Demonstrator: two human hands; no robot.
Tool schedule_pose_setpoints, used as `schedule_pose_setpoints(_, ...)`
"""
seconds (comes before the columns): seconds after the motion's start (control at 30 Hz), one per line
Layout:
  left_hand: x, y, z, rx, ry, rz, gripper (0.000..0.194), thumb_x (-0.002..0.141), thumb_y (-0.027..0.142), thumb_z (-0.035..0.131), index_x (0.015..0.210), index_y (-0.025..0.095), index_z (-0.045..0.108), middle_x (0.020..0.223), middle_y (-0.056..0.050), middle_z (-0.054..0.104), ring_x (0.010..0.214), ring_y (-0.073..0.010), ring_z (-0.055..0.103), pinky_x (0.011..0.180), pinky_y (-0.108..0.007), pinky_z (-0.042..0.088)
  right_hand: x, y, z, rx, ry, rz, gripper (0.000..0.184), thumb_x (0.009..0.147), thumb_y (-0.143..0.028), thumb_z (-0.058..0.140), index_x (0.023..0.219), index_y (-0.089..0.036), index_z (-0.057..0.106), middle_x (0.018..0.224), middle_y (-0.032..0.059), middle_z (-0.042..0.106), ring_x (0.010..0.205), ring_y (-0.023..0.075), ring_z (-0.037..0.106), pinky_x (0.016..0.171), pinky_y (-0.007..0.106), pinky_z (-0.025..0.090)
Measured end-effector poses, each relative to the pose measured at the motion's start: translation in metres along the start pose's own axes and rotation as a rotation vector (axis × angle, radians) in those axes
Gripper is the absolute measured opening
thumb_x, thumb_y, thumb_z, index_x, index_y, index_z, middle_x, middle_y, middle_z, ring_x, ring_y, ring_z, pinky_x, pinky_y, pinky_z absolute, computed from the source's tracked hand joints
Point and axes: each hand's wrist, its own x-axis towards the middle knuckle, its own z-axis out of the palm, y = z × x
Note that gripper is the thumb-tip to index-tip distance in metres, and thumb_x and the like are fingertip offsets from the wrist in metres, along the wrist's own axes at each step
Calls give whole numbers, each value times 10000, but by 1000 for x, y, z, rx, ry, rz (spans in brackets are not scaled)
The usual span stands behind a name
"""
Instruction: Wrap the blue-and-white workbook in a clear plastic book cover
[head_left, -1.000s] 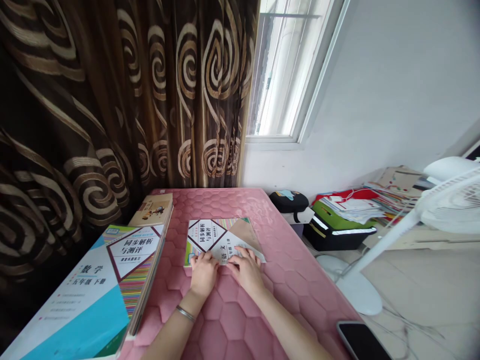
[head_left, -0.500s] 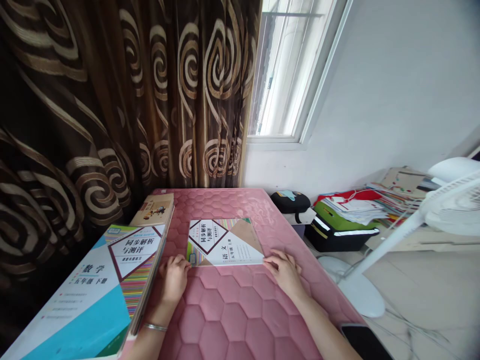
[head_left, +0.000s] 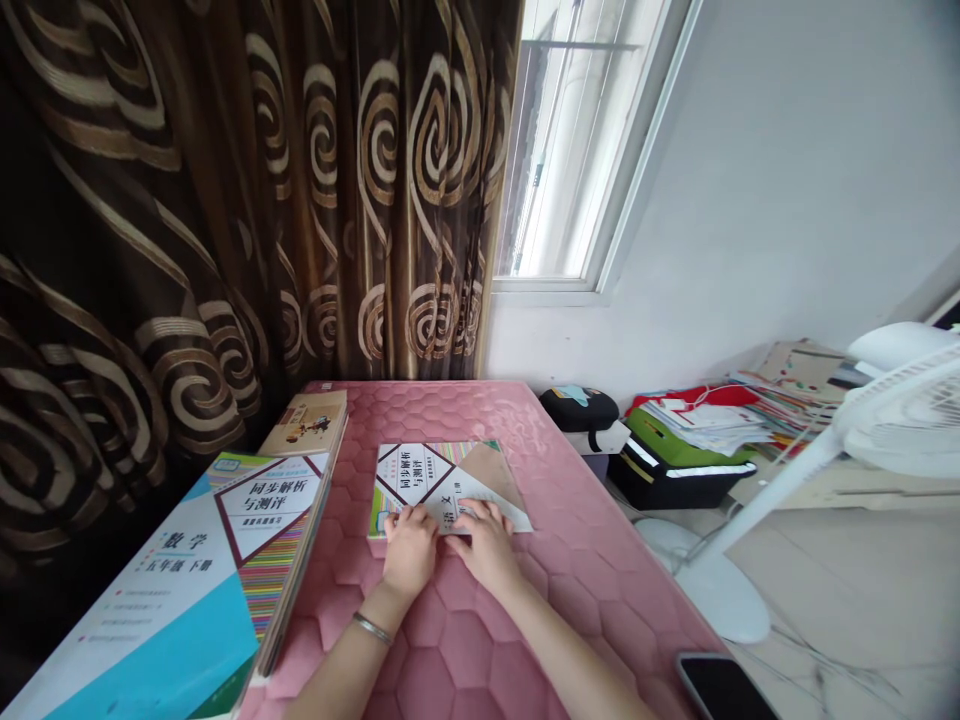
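Observation:
A workbook [head_left: 472, 463] lies sideways on the pink quilted surface [head_left: 465, 640], its cover patterned with white, tan and coloured stripes. Both my hands rest along its near edge, close together. My left hand [head_left: 411, 548], with a metal bangle [head_left: 373, 628] at the wrist, has bent fingers laid over the edge left of centre. Fingers of my right hand [head_left: 484, 540] are spread over the cover just right of it, thumb near the edge. Both hands hide part of the cover. To the left sits a stack of books topped by a blue and white workbook [head_left: 172, 580].
Behind the stack is a tan book [head_left: 306, 425]. A phone [head_left: 724, 688] lies at the near right. Beyond the right edge stand a white fan [head_left: 780, 490], a black case [head_left: 581, 408], and a black and green box [head_left: 675, 470] with papers. A patterned curtain [head_left: 315, 200] hangs behind.
Both hands have moved inward from the workbook's two near corners to the middle of its near edge. The workbook lies in nearly the same place, slightly nearer.

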Motion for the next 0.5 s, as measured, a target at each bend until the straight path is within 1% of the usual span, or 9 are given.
schedule_pose_setpoints(0.1, 1, 1, 2, -14, 1, -2, 217, 890, 211, 504, 820, 236, 708, 984, -43, 658, 1019, -235, 538, 889, -433, 318, 4, -4, 8, 16, 14, -14, 84, 833, -318, 625, 823, -269, 693, 1255, 21, 602, 1171, 265, 461, 906, 417, 313)
schedule_pose_setpoints(0.2, -5, -14, -2, -46, 38, -20, 215, 893, 237, 523, 818, 271, 721, 972, -23, 666, 1012, -219, 540, 897, -424, 312, 3, 9, 3, -1, 12, -14, 55, 807, -332, 660, 806, -296, 702, 1254, -1, 600, 1169, 265, 456, 906, 420, 309)
schedule_pose_setpoints(0.27, -12, -29, -7, -52, 70, -47, 218, 891, 227, 527, 839, 295, 727, 976, -13, 671, 1009, -213, 539, 894, -420, 314, -2, 26, -6, -27, 16, 14, 49, 797, -337, 668, 806, -308, 706, 1253, -7, 602, 1169, 269, 452, 901, 422, 316)
schedule_pose_setpoints(0.33, -19, -46, -11, -41, 105, -92, 227, 885, 209, 527, 854, 306, 731, 995, -10, 678, 1007, -215, 539, 890, -423, 320, -7, 49, -18, -52, 27, 71, 68, 801, -341, 651, 825, -311, 708, 1250, -2, 605, 1162, 275, 454, 884, 424, 334)
schedule_pose_setpoints(0.43, -26, -68, -14, -36, 129, -146, 228, 869, 195, 531, 826, 287, 736, 1002, -14, 686, 978, -220, 548, 867, -406, 348, -15, 84, -35, -69, 42, 179, 123, 814, -356, 606, 869, -323, 710, 1241, 2, 607, 1144, 281, 469, 870, 440, 356)
schedule_pose_setpoints(0.5, -27, -80, -13, -70, 128, -150, 218, 853, 187, 538, 804, 263, 735, 975, -18, 686, 942, -211, 558, 844, -373, 376, -19, 102, -41, -65, 49, 233, 149, 814, -367, 586, 876, -326, 715, 1249, 3, 600, 1145, 290, 470, 870, 455, 361)
